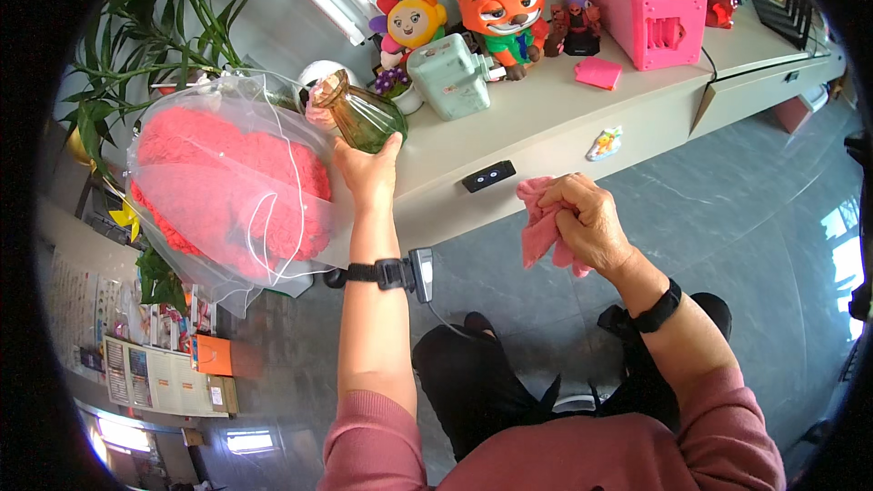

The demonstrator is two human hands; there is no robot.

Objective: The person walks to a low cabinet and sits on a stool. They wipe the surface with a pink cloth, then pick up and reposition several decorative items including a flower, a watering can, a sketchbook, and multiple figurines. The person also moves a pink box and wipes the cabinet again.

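My left hand (368, 167) grips a green-and-amber glass vase (372, 119) around its wide end, over the front of the cream cabinet top (436, 143). The vase tilts, its flared rim pointing up and left. A crumpled pink cloth (542, 232) is bunched in my right hand (586, 218), in front of the cabinet and above the floor. Just left of the vase stands a large bouquet of red fluffy material (225, 177) wrapped in sheer mesh. Right of the vase is a pale green container (447, 75) with a white spout.
Along the cabinet top are a small potted purple flower (395, 85), a smiling flower plush (409, 20), a fox figure (501, 10), a pink notepad (598, 73) and a pink box (644, 13). A leafy plant (184, 20) rises at the left. A black device (488, 176) sits on the cabinet's front.
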